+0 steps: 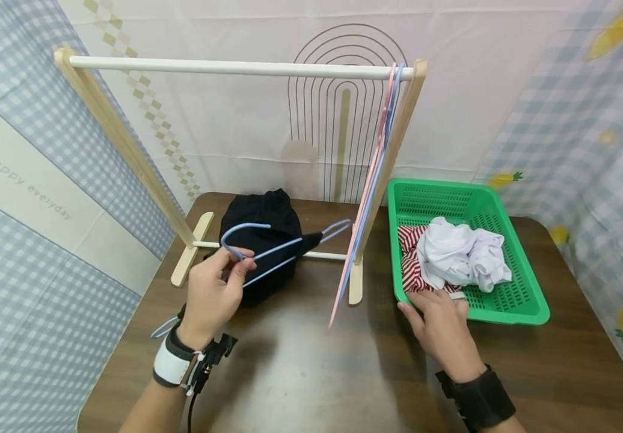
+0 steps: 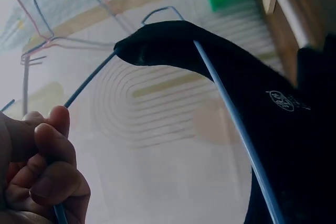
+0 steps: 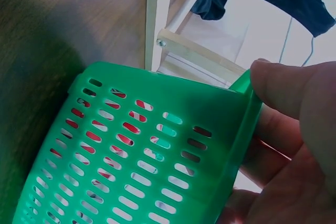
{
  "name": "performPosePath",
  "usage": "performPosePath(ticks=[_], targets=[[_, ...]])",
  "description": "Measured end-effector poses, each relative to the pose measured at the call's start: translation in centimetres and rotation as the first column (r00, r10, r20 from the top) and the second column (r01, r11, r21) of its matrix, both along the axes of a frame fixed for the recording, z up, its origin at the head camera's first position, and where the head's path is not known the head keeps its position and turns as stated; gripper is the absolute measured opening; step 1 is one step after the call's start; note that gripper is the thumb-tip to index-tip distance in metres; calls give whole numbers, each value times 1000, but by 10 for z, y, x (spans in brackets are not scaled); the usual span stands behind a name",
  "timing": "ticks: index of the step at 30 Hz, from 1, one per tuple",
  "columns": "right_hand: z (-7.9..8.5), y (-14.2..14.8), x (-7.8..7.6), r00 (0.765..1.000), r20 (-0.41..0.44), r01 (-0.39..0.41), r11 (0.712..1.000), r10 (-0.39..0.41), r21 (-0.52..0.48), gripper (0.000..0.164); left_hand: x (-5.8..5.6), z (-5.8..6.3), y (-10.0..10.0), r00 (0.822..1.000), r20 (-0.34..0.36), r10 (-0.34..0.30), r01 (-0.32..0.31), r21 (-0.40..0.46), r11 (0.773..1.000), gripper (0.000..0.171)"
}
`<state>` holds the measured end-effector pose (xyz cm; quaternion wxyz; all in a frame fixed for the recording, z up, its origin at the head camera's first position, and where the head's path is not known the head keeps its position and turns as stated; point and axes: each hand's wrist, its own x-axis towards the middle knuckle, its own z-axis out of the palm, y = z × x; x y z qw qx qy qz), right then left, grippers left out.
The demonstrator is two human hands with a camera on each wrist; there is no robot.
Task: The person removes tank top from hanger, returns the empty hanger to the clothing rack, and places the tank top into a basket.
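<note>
My left hand (image 1: 216, 294) pinches a blue wire hanger (image 1: 257, 226) near the base of its hook. A black garment (image 1: 265, 219) hangs from the hanger's far shoulder, and a small pale print shows on its cloth in the left wrist view. At the near corner of a green plastic basket (image 1: 512, 314), my right hand (image 1: 444, 328) grips the rim, thumb outside and fingers over the edge. Inside the basket lie a crumpled white garment (image 1: 454, 252) and a red-and-white striped one (image 1: 413, 264) partly under it.
Behind the hands stands a rack with wooden legs (image 1: 127, 150) and a white rail (image 1: 225, 66). Pink and blue hangers (image 1: 368, 192) hang together at the rail's right end. The brown table (image 1: 300, 373) is backed by patterned cloth (image 1: 225, 120).
</note>
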<state>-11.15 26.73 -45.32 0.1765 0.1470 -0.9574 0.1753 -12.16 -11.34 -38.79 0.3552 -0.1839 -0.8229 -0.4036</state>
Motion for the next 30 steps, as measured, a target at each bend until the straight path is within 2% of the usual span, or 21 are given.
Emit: performPosePath(ticks=[8,12,17,19,22,26,30], targets=[[-1,0,0,1000,11,5,1000,-5,-6,26,9,-21,6,995,35,-91,90,10,996,13],[-1,0,0,1000,22,12,1000,-12,-1,26,16,-32,13,985,100,-141,141,6,990,11],[5,-7,1,999,34,28,999,-27,-28,31,25,-45,29,972,135,-195,196,3,981,13],[7,-11,4,1000,4,16,998,-16,-59,35,28,-48,35,968,137,-210,212,4,977,14],[9,-17,10,995,-93,-40,994,31,-99,38,32,-52,42,966,121,-227,230,-6,973,18],[11,-28,17,966,-229,-150,982,121,-113,37,36,-53,46,967,90,-237,239,-11,971,22],[12,-40,25,956,-238,-203,972,171,-117,38,41,-51,46,968,77,-237,238,-2,971,21]])
